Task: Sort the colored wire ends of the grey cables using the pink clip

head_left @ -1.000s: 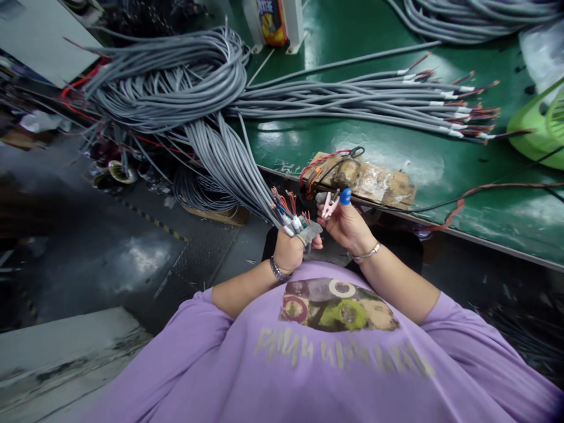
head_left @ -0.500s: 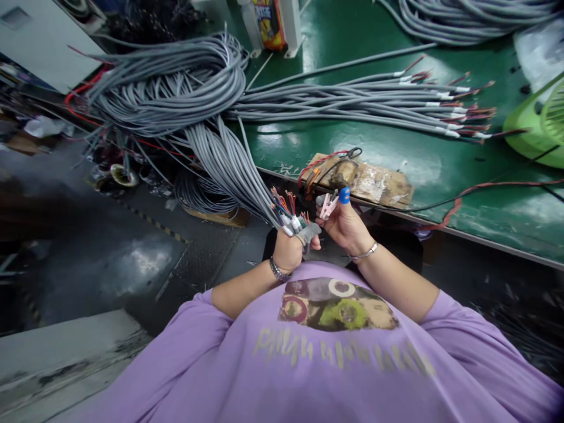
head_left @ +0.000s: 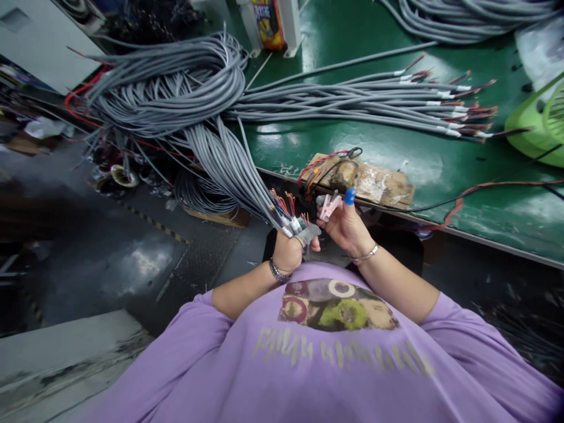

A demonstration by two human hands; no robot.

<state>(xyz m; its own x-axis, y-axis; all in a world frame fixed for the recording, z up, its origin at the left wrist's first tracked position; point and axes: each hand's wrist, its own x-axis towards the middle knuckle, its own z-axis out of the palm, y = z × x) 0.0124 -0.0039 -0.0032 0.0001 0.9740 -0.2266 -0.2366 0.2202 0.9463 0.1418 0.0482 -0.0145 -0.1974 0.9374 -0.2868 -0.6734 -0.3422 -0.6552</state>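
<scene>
Head view: a pink clip [head_left: 330, 208] sits near the centre of the frame, pinched in the fingers of the right hand [head_left: 348, 232], whose thumb wears a blue cover [head_left: 349, 196]. Just left of it, the left hand [head_left: 288, 252] is closed around the end of some grey cables [head_left: 233, 170], their coloured wires [head_left: 291, 202] poking upward. A grey strip [head_left: 309, 235] shows at that hand's fingers; it is too small to say what it is. Above the right hand, a block [head_left: 399, 189] with red and black leads [head_left: 324, 157] lies along the table [head_left: 440, 161] edge. The cables lead to a coil [head_left: 176, 94] at upper left; further cable ends [head_left: 458, 111] lie at upper right, near a green housing [head_left: 526, 126].
</scene>
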